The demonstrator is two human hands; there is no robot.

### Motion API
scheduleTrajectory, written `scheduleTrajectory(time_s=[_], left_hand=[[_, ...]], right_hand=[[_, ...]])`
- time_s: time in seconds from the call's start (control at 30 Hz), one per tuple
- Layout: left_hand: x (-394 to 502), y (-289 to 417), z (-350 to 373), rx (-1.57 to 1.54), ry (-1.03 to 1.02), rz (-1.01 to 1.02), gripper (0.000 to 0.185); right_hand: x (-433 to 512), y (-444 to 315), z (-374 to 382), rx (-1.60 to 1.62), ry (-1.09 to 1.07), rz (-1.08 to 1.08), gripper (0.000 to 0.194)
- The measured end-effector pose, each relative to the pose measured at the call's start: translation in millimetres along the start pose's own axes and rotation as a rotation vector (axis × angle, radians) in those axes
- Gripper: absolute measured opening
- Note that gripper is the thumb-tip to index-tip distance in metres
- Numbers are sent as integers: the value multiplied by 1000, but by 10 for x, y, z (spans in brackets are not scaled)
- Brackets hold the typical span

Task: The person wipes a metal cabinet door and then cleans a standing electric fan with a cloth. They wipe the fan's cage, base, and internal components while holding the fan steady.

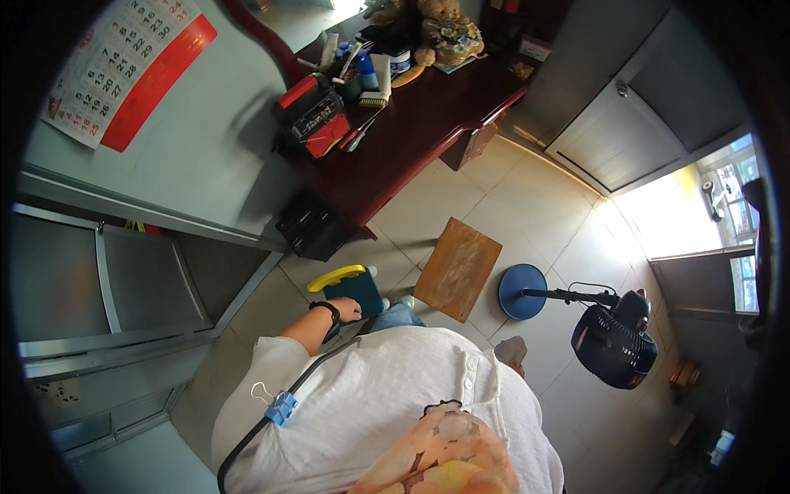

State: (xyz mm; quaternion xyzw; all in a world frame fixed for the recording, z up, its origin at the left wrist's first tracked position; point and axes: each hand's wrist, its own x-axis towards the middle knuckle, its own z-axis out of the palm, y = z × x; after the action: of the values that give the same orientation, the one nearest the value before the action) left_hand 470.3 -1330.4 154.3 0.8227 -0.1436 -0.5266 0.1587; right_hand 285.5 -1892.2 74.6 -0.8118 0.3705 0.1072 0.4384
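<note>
My left hand (347,310), with a black wristband (334,315), is over a small child's chair (352,294). The chair has a dark teal seat and a yellow backrest (336,278). My fingers curl downward, and whether they grip anything is hidden. My right hand is out of view. Just ahead of me stands a wooden stool (460,270) with a worn top. A light shoe (406,301) shows beside the stool. Across my white shirt runs a black cable (308,376) with a blue binder clip (281,407), and an orange floral cloth (450,451) hangs in front.
A standing fan (614,346) with a round blue base (522,292) is to the right. Ahead is a dark red desk (426,123) bearing a red-and-black radio-like device (315,115), brushes and a teddy bear (439,9). A calendar (123,74) hangs at left. Sunlight enters a doorway (669,216).
</note>
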Motion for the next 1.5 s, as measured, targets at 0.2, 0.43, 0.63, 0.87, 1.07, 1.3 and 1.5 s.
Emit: scheduleTrajectory(time_s=[0.2, 0.43, 0.63, 0.87, 1.07, 1.3, 1.5], left_hand=[[160, -3, -35, -44, -15, 76, 44], [219, 186, -62, -118, -12, 169, 41], [204, 246, 9, -153, -100, 190, 45], [277, 335, -34, -90, -174, 207, 52], [424, 427, 14, -33, -242, 173, 47], [645, 560, 329, 207, -237, 267, 35], [616, 701, 115, -155, -348, 373, 23]], right_hand=[[-14, -68, -20, -23, -22, -21, 29], [-17, -82, -137, -36, -65, -57, 29], [216, -314, -142, 19, -174, -91, 33], [140, -1080, -73, -661, -257, -246, 35], [61, -1569, 185, -839, -466, 14, 70], [59, -1362, 465, -1094, -810, -39, 49], [2, -1045, 462, -1091, -1137, -55, 53]])
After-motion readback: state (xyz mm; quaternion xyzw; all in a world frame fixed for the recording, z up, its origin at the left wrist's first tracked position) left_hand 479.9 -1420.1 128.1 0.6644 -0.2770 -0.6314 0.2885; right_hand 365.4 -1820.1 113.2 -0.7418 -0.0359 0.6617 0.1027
